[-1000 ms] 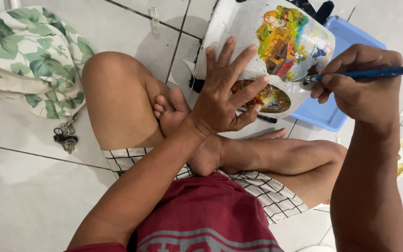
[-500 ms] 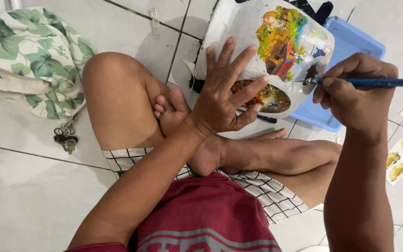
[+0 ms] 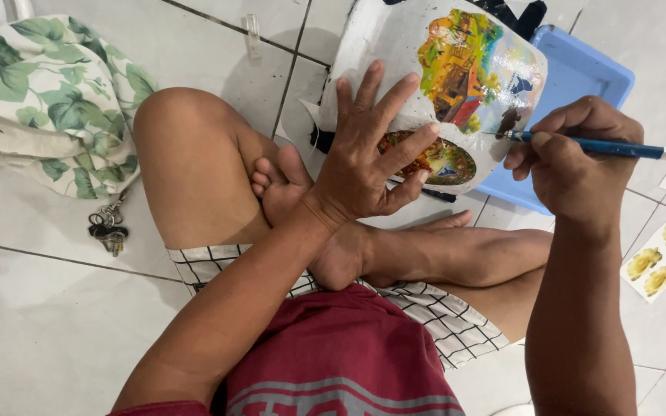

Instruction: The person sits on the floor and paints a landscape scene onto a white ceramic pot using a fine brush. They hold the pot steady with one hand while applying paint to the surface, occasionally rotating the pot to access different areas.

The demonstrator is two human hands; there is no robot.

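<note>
Your left hand (image 3: pixel 368 166) lies flat, fingers spread, on the glossy rounded painted pot (image 3: pixel 456 85), while your right hand (image 3: pixel 572 158), fingers pinching the slim blue brush (image 3: pixel 603 146), has dropped lower than before.

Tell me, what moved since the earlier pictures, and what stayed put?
The right hand slid left with the blue brush, bringing its tip onto the painted picture on the white pot; a second ago the brush stuck out farther right. Nothing was picked up or let go. The left hand stays spread flat against the pot, and the blue tray, leafy bag and keys have not moved.
</note>
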